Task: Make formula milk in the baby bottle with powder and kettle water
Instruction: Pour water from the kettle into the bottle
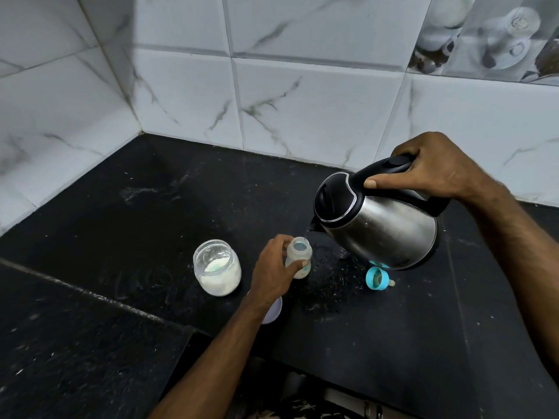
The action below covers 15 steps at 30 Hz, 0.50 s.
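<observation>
Right hand [432,167] wraps its fingers round the black handle of the steel kettle [378,228], thumb laid along the handle's near side, and holds the kettle tipped toward the left with its spout low. Just under that spout a thin thread of water drops into the open mouth of the baby bottle [299,255]. Left hand [273,272] grips the bottle, thumb across its front and fingers curled round its far side, keeping it upright on the black counter [121,225].

Near the bottle on its left stands an open glass jar [217,267] with white powder lying in its bottom and clinging to its walls. To the bottle's right, partly under the kettle's base, lies the blue teat ring [376,277] on its side, with a second bit of blue just behind it that I cannot make out. A pale round lid [273,309] shows from under the left wrist. Specks of powder or drops are scattered on the counter around the bottle.

The step in hand looks to be the water pour. The bottle's mouth is narrow and the stream fine, so the next move calls for a steady tilt, a watch on the level, then righting the kettle cleanly before setting it down. How full the bottle is cannot be read from here, nor whether powder is already in it
</observation>
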Motion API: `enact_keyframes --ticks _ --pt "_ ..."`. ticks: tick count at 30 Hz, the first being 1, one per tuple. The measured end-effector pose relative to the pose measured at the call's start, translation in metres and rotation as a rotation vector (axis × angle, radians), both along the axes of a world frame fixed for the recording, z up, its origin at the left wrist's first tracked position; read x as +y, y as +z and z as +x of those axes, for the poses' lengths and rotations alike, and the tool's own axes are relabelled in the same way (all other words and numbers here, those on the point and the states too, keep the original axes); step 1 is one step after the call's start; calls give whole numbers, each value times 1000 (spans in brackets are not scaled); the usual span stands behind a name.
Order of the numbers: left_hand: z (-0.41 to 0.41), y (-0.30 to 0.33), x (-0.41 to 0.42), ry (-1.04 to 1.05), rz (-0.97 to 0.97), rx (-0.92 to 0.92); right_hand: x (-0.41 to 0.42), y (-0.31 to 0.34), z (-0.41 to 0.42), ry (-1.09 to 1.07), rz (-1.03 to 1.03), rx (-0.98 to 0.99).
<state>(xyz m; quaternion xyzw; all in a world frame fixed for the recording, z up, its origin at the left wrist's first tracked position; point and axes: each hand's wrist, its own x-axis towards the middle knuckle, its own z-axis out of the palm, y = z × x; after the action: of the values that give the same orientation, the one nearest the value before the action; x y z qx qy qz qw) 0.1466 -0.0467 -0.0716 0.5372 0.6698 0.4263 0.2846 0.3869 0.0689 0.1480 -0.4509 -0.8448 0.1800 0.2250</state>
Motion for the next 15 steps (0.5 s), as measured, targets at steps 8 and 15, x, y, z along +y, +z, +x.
enact_keyframes --ticks 8,15 --pt "0 0 1 1 -11 4 0 1 0 -6 0 -3" --pt "1 1 1 -2 -10 5 -1 1 -1 -1 -10 11"
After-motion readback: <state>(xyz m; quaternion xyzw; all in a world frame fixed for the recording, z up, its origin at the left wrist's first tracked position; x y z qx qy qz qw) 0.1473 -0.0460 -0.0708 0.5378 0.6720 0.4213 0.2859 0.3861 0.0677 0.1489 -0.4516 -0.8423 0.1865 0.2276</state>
